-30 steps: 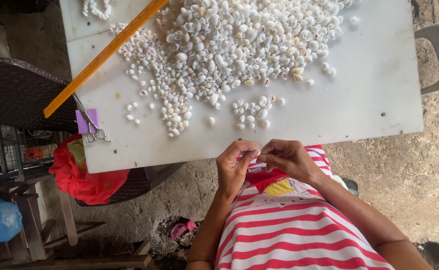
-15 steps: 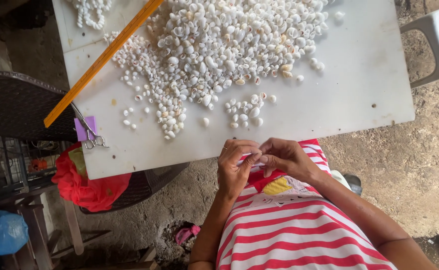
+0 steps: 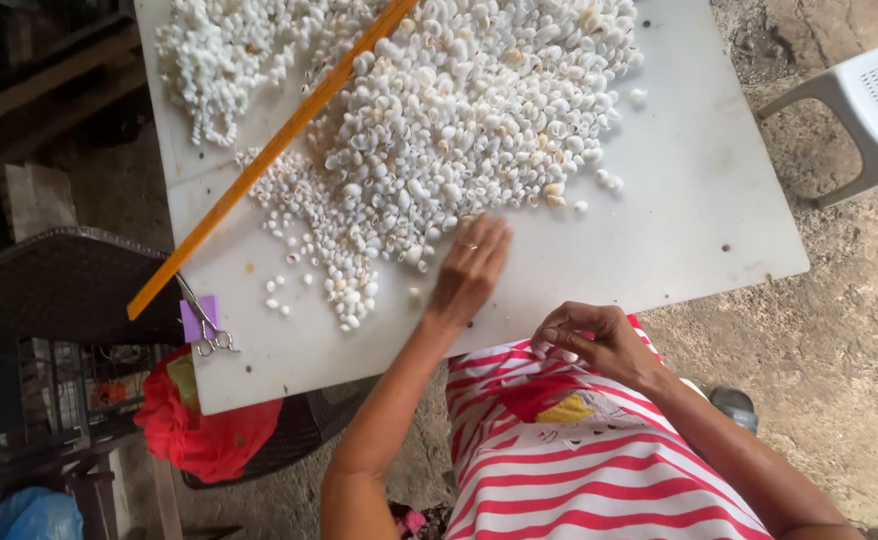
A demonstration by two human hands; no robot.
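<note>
We have our left hand (image 3: pixel 471 268) stretched out over the desk (image 3: pixel 679 210), fingers loosely spread and flat at the near edge of the big heap of white shells (image 3: pixel 459 120); it touches the shells closest to us, but we cannot tell whether it has one pinched yet. Our right hand (image 3: pixel 589 340) stays back at the desk's near edge, against our striped shirt (image 3: pixel 579 450), its fingertips closed together on something small that we cannot make out.

We judge this to be the picking step: fetching a shell from the heap. The next move calls for closing finger and thumb on a single shell without dragging its neighbours.

An orange stick (image 3: pixel 269 160) lies slantwise across the heap's left side, and small scissors (image 3: pixel 204 325) rest at the desk's left edge.
</note>
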